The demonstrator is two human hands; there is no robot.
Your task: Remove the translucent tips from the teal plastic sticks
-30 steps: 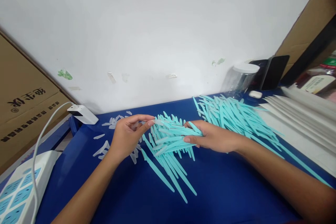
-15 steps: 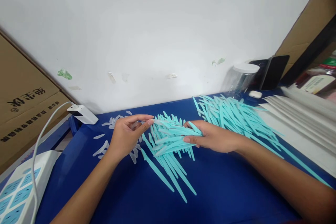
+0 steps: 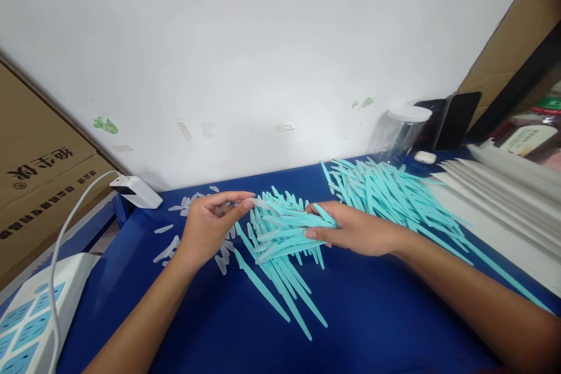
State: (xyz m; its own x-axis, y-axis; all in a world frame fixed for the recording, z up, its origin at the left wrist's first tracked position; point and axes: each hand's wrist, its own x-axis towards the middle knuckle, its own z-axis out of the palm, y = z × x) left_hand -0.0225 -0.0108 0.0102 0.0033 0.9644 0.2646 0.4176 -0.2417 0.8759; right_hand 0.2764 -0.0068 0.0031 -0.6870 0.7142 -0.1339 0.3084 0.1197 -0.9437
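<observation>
My right hand point(image 3: 350, 228) is closed round a bunch of teal eyebrow razors point(image 3: 284, 232), their capped ends fanned toward the left. With thumb and forefinger, my left hand point(image 3: 214, 222) pinches a translucent blade cap point(image 3: 259, 203) at the tip of one razor in that bunch. Whether the cap still sits on its blade I cannot tell. Beneath the bunch, more teal razors point(image 3: 289, 286) lie in a loose pile on the blue table point(image 3: 363, 315). Loose translucent caps point(image 3: 169, 250) are scattered beside and behind my left hand, which partly hides them.
A larger heap of teal razors point(image 3: 385, 193) lies at the back right. Behind it stand a lidded plastic jar point(image 3: 403, 131) and a dark phone point(image 3: 457, 121). White envelopes point(image 3: 517, 216) are stacked at right. On the left are a power strip point(image 3: 44, 310), a white charger point(image 3: 137, 191) and a cardboard box point(image 3: 39, 146).
Both hands keep nearly the same place and hold. The view has shifted very slightly; nothing has visibly been let go or picked up.
</observation>
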